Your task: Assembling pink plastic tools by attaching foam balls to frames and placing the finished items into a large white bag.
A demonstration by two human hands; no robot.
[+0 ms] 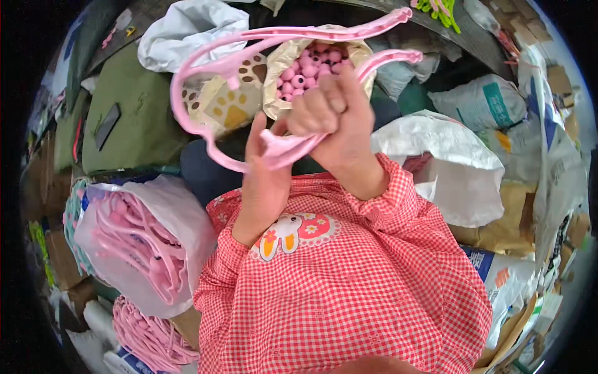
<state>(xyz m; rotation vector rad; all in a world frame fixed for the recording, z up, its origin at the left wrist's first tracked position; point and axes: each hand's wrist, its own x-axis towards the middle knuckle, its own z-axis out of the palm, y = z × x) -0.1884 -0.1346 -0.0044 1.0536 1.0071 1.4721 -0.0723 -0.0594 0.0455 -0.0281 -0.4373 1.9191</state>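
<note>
A pink curved plastic frame [187,81], bent into a loop with two long arms, is held up in front of my body. My left hand [268,187] grips its lower curve, with a finger pointing up beside it. My right hand [336,121] is closed in a fist around the frame near its lower end, slightly blurred. Just beyond my right hand stands a cream bag [272,87] full of pink balls with dark holes [299,81]. Whether the right fingers also hold a ball is hidden.
On the left, a white sack [193,218] holds more pink frames [137,237], with a pink bundle [149,336] below it. An open white sack [461,149] stands at right. A green covered block [131,106] and a white bag [187,31] lie at the far left.
</note>
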